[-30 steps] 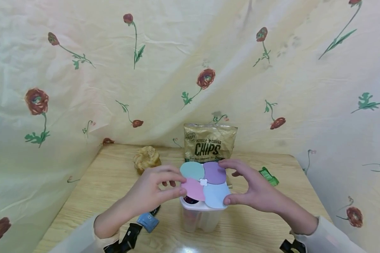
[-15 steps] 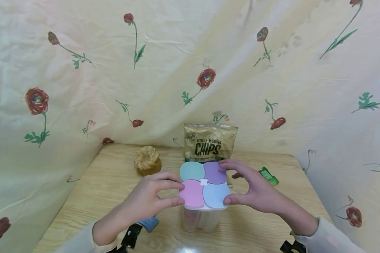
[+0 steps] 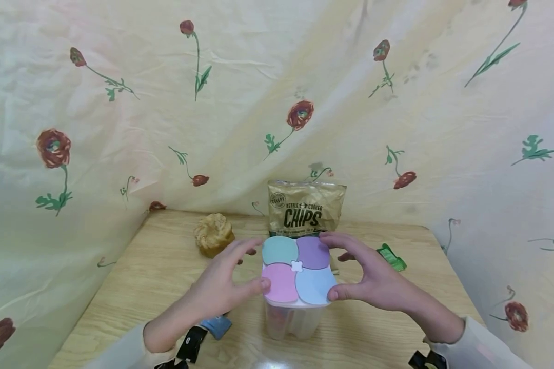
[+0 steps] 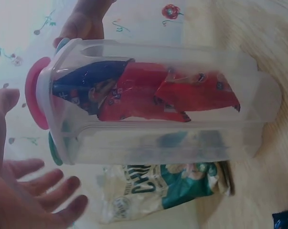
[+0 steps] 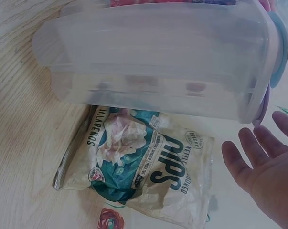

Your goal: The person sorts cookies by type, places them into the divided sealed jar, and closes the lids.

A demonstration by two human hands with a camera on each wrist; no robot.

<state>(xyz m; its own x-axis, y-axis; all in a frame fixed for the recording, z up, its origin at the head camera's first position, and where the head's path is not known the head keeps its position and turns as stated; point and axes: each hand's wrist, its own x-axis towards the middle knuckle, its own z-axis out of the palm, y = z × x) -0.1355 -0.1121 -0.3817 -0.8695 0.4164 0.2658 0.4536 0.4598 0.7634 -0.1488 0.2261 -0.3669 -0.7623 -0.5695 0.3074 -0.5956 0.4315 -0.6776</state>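
A tall clear plastic storage container (image 3: 290, 322) stands upright on the wooden table, topped by pink (image 3: 280, 284), light blue (image 3: 315, 287), teal (image 3: 279, 250) and purple (image 3: 314, 252) flaps, all lying flat. Red and blue snack packets (image 4: 148, 90) show through the wall below the pink flap. My left hand (image 3: 217, 282) is spread beside the lid, its thumb at the pink flap's edge and its fingers apart from the container in the left wrist view. On the other side, my right hand (image 3: 374, 277) curves loosely around the lid, thumb by the light blue flap, forefinger by the purple one.
Behind the container a gold chips bag (image 3: 304, 210) stands upright. A tan, ridged round thing (image 3: 214, 236) sits at the back left. To the right lies a green packet (image 3: 391, 257); a blue packet (image 3: 218, 326) is near my left wrist. Flowered cloth (image 3: 240, 102) hangs behind the table.
The pink flap, tilted with a dark gap below it one second ago, now lies flat. My left fingers have lifted off it and spread. The right hand has stayed in place.
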